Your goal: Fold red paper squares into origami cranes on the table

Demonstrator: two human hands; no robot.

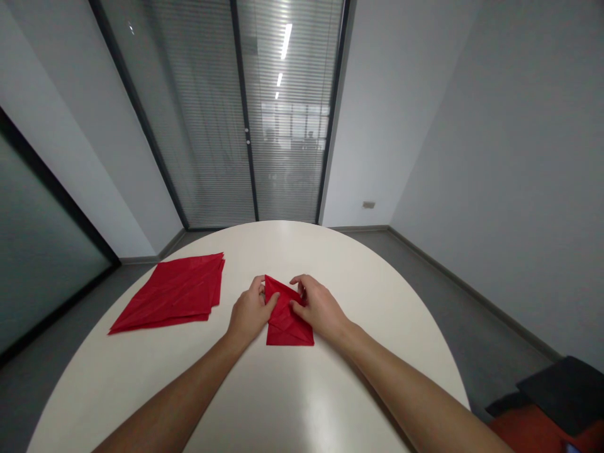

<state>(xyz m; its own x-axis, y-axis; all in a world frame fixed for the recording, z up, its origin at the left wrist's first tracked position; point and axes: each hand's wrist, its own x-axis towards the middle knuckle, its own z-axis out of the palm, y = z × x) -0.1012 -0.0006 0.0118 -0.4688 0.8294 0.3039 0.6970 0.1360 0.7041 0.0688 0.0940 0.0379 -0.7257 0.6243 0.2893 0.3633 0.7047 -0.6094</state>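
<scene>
A small folded piece of red cloth or soft paper (pixel 289 327) lies on the white round table, its top left corner pointing up. My left hand (pixel 250 311) grips its left edge, thumb on top and fingers behind. On the other side, my right hand (pixel 321 308) pinches the right edge with the thumb on the red surface and the index finger curled above it. Creases cross the piece between my thumbs. To the left rests a larger flat stack of red sheets (pixel 174 292) of the same look, with layered edges showing at its right side.
The white round table (pixel 255 390) has a curved edge all around. Beyond it stand glass panels with blinds (pixel 202 126) and a grey wall (pixel 509 157). A dark and orange-red object, perhaps a chair with something on it (pixel 561 390), is at the lower right.
</scene>
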